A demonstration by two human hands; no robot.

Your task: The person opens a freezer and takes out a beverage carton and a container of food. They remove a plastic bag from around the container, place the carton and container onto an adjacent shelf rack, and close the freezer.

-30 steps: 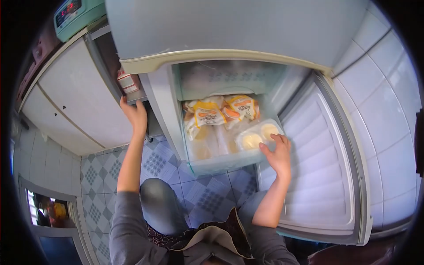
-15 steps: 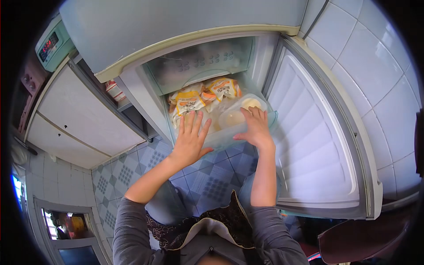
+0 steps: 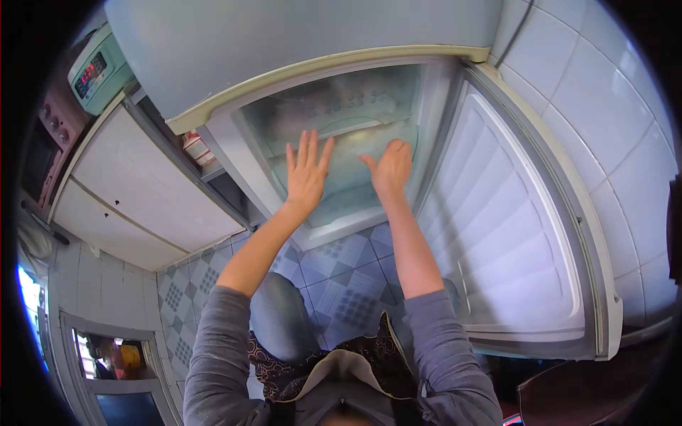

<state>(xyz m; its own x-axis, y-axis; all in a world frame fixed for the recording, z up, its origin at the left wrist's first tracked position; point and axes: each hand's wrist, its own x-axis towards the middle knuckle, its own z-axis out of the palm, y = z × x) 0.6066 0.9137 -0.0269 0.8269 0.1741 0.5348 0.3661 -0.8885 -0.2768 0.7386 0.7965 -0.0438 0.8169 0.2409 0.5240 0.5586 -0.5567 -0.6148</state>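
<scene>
A translucent pale-green freezer drawer (image 3: 348,200) sits pushed into the lower compartment of the fridge, its frosted front facing me. My left hand (image 3: 306,177) is at the left part of that front, flat with the fingers spread. On the right, my right hand (image 3: 391,172) is at the drawer's upper edge, thumb held apart and fingertips bent out of sight; nothing shows in its grasp. Above is another frosted drawer (image 3: 284,113), closed. The contents of the lower drawer are hidden behind its front.
The freezer door (image 3: 508,220) stands wide open on the right, near a tiled wall (image 3: 597,121). White cabinets (image 3: 135,184) line the left side, with a green appliance (image 3: 99,71) on top. Patterned blue tiles (image 3: 348,284) cover the floor beneath my knees.
The lower drawer has slid inward, away from me, so the orange-and-white food packets and the round items in a clear container no longer show. Both hands moved forward with it.
</scene>
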